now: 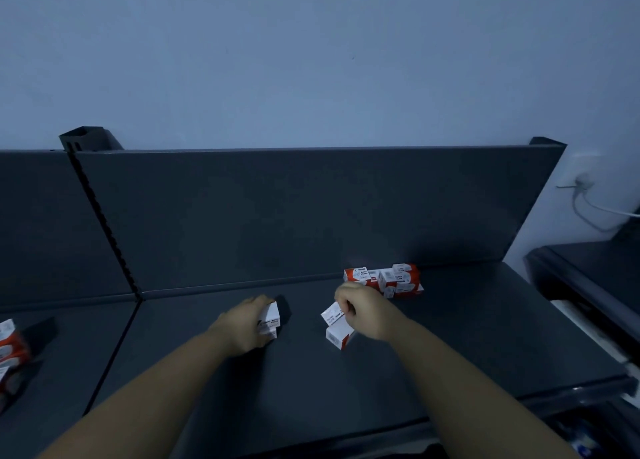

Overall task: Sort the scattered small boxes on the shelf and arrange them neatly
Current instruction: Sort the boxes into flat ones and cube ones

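While both arms reach over the dark shelf (450, 337), one small box (270, 315) is clamped in the left hand (247, 320), another box (332, 314) pinched in the right hand (363, 311), above a loose box (337, 335). Both should be squared flush against the stacked group (384, 280) at the back panel (311, 209).

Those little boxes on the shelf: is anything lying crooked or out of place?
Yes. The white box under the right hand sits skewed and apart from the cluster by the back panel. More boxes sit far left.
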Demonstrator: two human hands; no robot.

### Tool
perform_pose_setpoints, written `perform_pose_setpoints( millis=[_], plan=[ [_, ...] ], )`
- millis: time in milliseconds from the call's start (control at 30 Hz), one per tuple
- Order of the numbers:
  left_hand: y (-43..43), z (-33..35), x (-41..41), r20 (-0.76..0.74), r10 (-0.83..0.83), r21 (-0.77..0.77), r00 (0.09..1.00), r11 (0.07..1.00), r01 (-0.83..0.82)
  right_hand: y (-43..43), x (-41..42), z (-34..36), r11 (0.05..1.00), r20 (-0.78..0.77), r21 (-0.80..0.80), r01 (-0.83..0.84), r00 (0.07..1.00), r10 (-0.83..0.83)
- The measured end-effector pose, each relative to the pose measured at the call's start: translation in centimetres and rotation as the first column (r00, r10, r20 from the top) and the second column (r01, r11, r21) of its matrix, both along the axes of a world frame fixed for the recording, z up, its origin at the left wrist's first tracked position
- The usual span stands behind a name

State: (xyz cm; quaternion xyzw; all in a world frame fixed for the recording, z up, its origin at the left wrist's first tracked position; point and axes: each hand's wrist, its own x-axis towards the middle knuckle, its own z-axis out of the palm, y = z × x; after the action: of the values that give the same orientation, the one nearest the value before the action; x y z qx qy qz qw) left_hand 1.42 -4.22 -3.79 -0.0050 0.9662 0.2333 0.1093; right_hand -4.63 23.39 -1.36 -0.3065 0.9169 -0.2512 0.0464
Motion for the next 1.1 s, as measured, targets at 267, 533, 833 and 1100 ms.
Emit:
perform_pose_setpoints(
  millis=[267,533,833,1100],
  plan=[
    [0.7,-0.6,0.4,-0.042,0.054,0.012,0.998,0.999,-0.053,2.8,0.9,-0.5,0.992,0.027,0.114,-0.059,0.998,0.056],
    [0.8,-0.9,0.5,-0.069,0.057,0.009,0.996,0.998,-0.056,2.2,2.0,-0.8,0.990,0.005,0.079,-0.114,0.993,0.114],
    [1.1,-0.5,1.3,-0.066,0.055,-0.063,0.996,0.996,-0.060,1.8,1.7,-0.9,0.979,0.090,0.187,-0.078,0.994,0.062],
    [0.3,0.3,3.3,-0.084,0.091,-0.199,0.992,0.974,-0.106,0.2,1.0,-0.5,0.927,0.090,0.360,-0.110,0.992,0.083]
  ],
)
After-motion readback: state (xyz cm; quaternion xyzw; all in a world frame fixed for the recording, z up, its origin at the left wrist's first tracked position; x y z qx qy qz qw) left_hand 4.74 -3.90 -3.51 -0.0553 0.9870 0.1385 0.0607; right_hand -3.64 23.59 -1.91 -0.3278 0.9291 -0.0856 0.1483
